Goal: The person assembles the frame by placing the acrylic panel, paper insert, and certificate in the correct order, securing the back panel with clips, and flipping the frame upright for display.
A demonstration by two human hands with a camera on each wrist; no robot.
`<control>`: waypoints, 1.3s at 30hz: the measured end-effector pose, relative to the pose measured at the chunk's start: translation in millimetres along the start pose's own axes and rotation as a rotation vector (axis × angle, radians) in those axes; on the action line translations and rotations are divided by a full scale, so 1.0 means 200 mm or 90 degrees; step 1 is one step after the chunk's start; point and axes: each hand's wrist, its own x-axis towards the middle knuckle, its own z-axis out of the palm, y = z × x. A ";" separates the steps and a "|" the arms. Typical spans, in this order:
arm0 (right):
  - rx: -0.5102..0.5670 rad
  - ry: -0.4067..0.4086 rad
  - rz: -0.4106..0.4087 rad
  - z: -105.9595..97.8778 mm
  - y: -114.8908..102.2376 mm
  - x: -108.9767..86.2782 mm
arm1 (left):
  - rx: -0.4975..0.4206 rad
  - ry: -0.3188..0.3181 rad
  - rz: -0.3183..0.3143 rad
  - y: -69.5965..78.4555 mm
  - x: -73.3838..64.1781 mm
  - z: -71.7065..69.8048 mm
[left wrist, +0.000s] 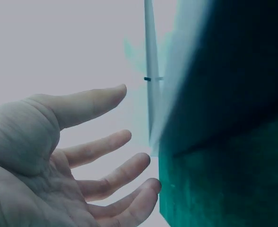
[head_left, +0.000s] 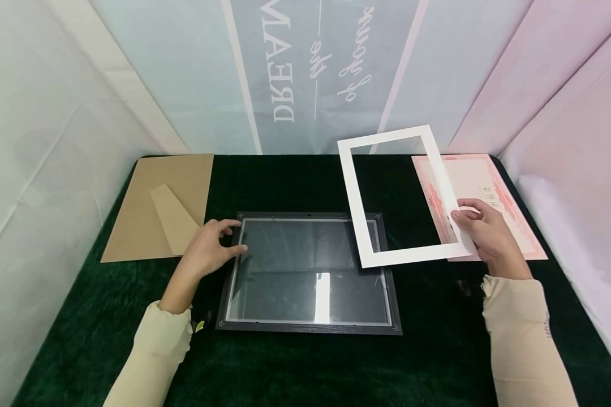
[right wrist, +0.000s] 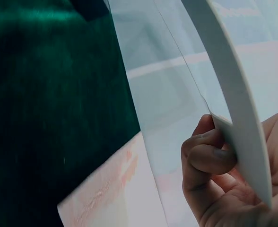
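A dark grey picture frame (head_left: 310,328) lies flat on the green cloth, its clear pane (head_left: 285,260) reflecting light. Beside its upper left edge is my left hand (head_left: 211,249), thumb and fingers spread apart; whether the fingertips touch the frame I cannot tell. In the left wrist view that hand (left wrist: 39,165) holds nothing. My right hand (head_left: 489,229) pinches a white mat board (head_left: 356,198) by its lower right corner. The mat is raised and tilted, overlapping the frame's right side. The right wrist view shows thumb and curled fingers (right wrist: 207,156) gripping the mat.
A brown backing board (head_left: 132,215) with an easel leg (head_left: 173,217) on it lies at the left. At the right lies a pink-bordered certificate (head_left: 514,226), partly behind the mat and right hand. A printed backdrop (head_left: 183,73) rises behind the table.
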 end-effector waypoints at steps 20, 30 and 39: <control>0.016 -0.079 -0.061 0.28 -0.13 0.03 | -0.180 -0.063 0.037 0.19 0.06 0.01; -0.052 -0.117 -0.078 0.38 -0.14 0.02 | -0.230 -0.084 0.038 0.21 0.06 0.09; -0.046 -0.163 -0.099 0.42 -0.15 0.01 | -0.336 -0.044 0.042 0.22 0.09 0.11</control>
